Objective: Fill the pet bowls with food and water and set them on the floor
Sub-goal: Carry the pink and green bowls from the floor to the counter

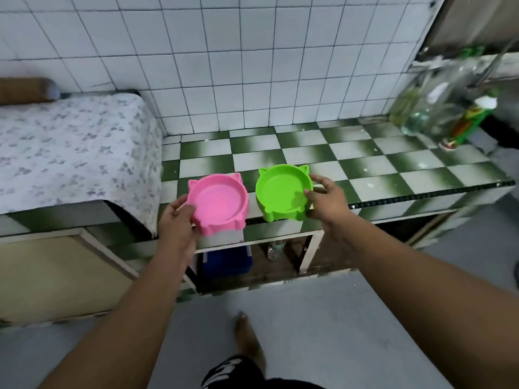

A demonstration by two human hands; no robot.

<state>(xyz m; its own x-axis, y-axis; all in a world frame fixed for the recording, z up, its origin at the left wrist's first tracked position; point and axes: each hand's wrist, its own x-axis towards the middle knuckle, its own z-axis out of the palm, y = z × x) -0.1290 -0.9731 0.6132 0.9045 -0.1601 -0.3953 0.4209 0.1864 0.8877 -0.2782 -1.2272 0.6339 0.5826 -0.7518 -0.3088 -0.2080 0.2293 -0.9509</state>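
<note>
Two empty bowls, pink [217, 207] gripped by L hand [179, 223], green [283, 190] by R hand [327, 199], at counter [393, 175] edge; could tip off w/ a nudge.

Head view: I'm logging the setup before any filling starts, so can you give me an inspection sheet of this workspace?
Surface: green-and-white checkered counter, bare in the middle.
Job's things: pink bowl and green bowl, both empty, at the counter's front edge.
Clutter: bottles grouped at the counter's far right; blurred.
Grippers: left hand grips the pink bowl; right hand grips the green bowl.
Cables: nothing seen.
Surroundings: white tiled wall, floral cloth over the unit on the left, blue box under the counter, grey floor.
</note>
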